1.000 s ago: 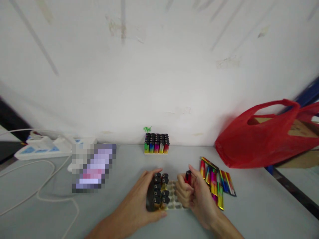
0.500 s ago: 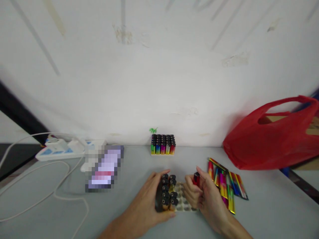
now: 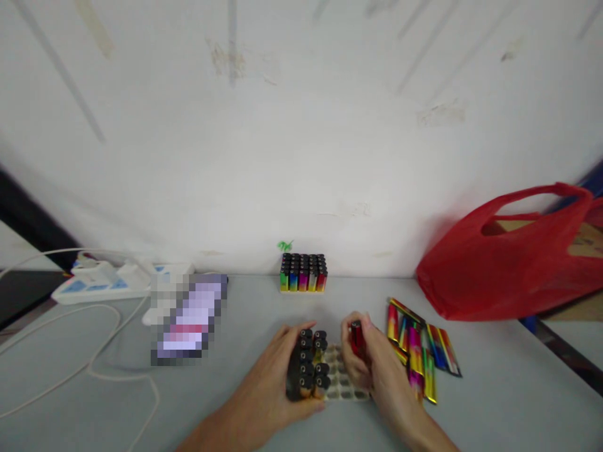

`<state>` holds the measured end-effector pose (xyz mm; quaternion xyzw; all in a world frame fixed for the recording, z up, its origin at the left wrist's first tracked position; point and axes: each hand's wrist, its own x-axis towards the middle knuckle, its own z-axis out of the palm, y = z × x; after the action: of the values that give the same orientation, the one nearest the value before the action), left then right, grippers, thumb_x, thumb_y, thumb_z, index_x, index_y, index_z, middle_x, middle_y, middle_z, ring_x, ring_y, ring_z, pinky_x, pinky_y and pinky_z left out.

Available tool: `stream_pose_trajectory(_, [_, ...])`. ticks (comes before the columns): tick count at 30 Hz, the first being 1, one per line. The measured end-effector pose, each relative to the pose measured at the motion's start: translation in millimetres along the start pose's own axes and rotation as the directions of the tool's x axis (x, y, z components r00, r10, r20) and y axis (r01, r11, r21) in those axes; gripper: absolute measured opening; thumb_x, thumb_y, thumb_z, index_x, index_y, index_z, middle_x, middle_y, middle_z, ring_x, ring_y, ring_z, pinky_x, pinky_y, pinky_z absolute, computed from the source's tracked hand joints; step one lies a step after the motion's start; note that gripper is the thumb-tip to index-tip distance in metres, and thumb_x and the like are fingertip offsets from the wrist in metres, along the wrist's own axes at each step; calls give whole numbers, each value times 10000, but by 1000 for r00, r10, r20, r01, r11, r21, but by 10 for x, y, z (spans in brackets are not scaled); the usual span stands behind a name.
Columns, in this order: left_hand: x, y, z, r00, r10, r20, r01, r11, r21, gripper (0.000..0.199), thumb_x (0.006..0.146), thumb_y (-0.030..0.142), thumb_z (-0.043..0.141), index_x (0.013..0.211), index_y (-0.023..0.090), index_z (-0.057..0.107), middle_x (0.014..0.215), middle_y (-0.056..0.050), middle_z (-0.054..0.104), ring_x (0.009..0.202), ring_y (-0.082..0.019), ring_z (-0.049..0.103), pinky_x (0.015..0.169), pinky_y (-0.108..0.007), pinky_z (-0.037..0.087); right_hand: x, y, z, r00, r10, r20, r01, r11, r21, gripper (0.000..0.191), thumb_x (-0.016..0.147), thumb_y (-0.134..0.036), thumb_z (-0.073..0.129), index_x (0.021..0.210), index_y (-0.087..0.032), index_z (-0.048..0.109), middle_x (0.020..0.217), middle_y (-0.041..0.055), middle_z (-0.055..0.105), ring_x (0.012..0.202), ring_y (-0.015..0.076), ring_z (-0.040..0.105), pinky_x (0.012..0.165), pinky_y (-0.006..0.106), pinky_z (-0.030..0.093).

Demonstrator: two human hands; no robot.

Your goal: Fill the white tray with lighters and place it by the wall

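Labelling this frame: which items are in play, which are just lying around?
In play: left hand on lighters in tray; right hand holding red lighter; loose lighters.
Lying around: full lighter tray, red bag, power strip, cable.
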<state>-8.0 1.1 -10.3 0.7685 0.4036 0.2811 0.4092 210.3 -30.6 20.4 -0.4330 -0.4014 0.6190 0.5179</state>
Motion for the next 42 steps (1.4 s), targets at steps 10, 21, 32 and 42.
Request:
stream_pose_trajectory(10, [-4,-1,1,1000,-11,-1,11,1000,-6,989,701,187,972,1574,307,523,1538,-118,630,1429,-398,600,1228,-528,481,-59,-99,10,897,-420,137,437,800,-411,200,1132,-400,609,1051,-269,738,1035,22,624,990,189,621,878,284,469])
stream_pose_trajectory(21, [6,36,-9,1000,-3,-4,3,1000,2,997,699,140,971,1570,317,521,1552,-100,621,1462,-386,576,1251,-529,462,-80,-136,4,872,-421,250,487,688,-539,100,1081,-259,704,1122,-289,790,1068,34,679,1019,207,653,903,301,497])
stream_pose_trajectory(32, [16,84,-23,1000,-8,4,8,1000,2,978,694,131,960,1560,271,526,1498,-126,642,1421,-393,600,1233,-543,479,-75,-99,-41,848,-447,284,518,588,-621,183,1110,-213,644,1209,-306,767,1097,41,666,1019,200,670,894,296,537])
stream_pose_trajectory(42, [3,38,-23,1000,-4,14,4,1000,9,976,697,159,976,1555,299,531,1554,-116,614,1455,-399,571,1258,-556,453,-88,-101,-39,839,-486,244,512,555,-656,80,1096,-267,679,1153,-286,731,1075,40,674,973,209,685,876,310,559])
